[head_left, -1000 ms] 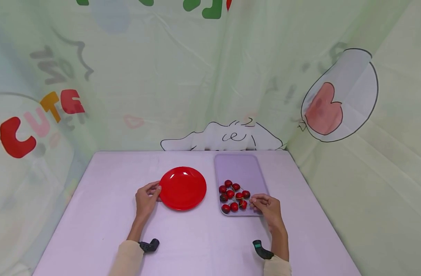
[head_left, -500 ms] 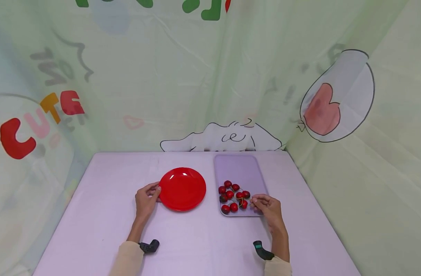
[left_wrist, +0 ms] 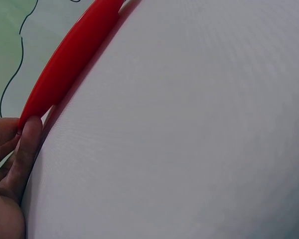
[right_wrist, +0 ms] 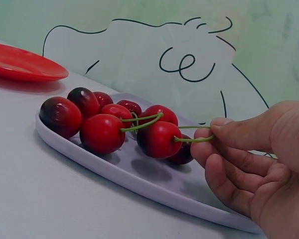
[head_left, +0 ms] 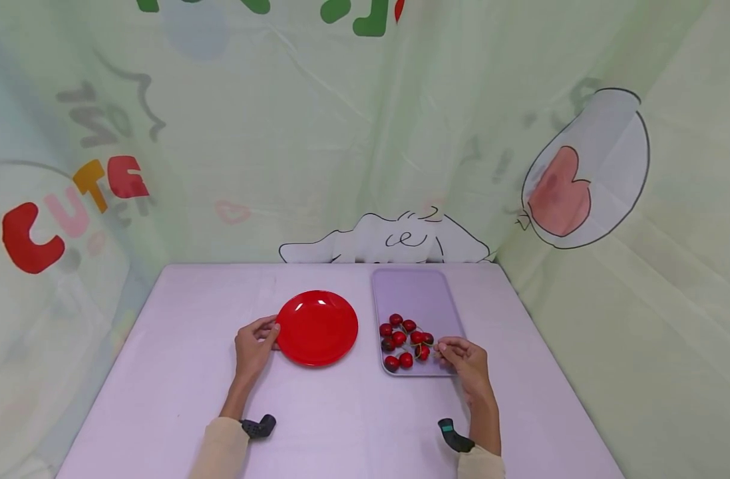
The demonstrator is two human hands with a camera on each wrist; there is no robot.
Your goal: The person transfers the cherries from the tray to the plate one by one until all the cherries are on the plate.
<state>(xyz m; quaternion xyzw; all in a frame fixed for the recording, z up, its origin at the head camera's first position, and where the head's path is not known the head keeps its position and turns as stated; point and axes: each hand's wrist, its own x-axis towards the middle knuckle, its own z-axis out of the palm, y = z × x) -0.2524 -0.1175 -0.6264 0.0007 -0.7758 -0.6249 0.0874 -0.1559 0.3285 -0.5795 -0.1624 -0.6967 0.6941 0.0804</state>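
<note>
A red plate [head_left: 317, 328] has its left rim pinched between the thumb and fingers of my left hand [head_left: 255, 346]; the left wrist view shows the plate [left_wrist: 72, 59] edge-on, with the hand [left_wrist: 12, 164] at its lower end. Several dark red cherries [head_left: 398, 338] lie at the near end of a light purple tray [head_left: 412, 289]. Over the tray's right side, my right hand [head_left: 465, 362] pinches green cherry stems. In the right wrist view the hand [right_wrist: 259, 164] holds the stem ends [right_wrist: 197, 139] between thumb and forefinger, a cherry [right_wrist: 159, 140] hanging at their left.
The table [head_left: 317, 426] has a pale lilac cover. Behind it and at both sides hangs a printed curtain [head_left: 269, 146] with letters and drawings. Black wrist devices [head_left: 259, 426] sit at both cuffs.
A couple of cherries nearest my right hand have shifted slightly within the cluster. Both hands and the plate stay nearly where they were.
</note>
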